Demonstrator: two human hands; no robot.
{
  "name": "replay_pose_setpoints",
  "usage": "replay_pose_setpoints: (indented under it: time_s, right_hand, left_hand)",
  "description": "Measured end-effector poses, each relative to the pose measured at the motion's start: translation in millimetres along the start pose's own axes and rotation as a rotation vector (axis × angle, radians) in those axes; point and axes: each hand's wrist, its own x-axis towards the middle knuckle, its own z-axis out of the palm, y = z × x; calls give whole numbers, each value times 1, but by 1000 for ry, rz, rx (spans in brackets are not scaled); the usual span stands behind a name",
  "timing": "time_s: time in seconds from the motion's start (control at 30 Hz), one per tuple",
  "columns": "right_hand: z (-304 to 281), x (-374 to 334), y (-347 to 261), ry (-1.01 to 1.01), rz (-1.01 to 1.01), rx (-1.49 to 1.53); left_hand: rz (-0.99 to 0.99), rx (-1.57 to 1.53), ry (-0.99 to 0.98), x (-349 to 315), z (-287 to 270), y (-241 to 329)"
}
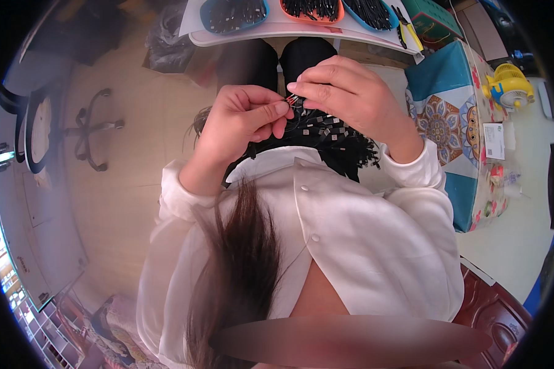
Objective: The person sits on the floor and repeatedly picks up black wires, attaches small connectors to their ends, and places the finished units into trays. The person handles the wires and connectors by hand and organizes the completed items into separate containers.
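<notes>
Over my lap, my left hand [245, 118] pinches the thin red and white wire ends [292, 99] of a small cable between thumb and forefinger. Just to the right, my right hand [358, 97] is closed with its fingertips meeting at the same wires. The rest of that cable is too small and hidden to make out. A heap of black cables [329, 131] with small metal plugs lies across my lap below both hands.
A white table [258, 38] ahead bears a blue bowl [232, 31], an orange bowl [313, 22] and another blue bowl [353, 15], all with black cables. Yellow-handled pliers [414, 38] lie beside them. At right, a yellow fan [511, 87] stands near a patterned cloth [440, 123].
</notes>
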Motion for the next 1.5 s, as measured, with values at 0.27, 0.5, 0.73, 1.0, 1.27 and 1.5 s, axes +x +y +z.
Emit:
replay_pose_setpoints:
  time_s: [0.27,0.5,0.73,1.0,1.27,1.5]
  right_hand:
    - [-1,4,2,26,-136,-40]
    - [1,-2,-2,-43,122,262]
    - [3,-12,-9,-177,1060,1189]
    - [-1,-11,-20,51,28,-186]
    - [10,-8,-20,22,211,-20]
    - [15,-19,-18,-209,1255,1293]
  left_hand:
    - [-12,63,-22,-1,3,2]
    - [691,866,41,0,9,-9]
    - [957,1191,97,1,11,-15]
    - [532,795,160,-2,10,-14]
    - [793,1012,145,-4,13,-18]
    - [1148,1463,117,5,9,-32]
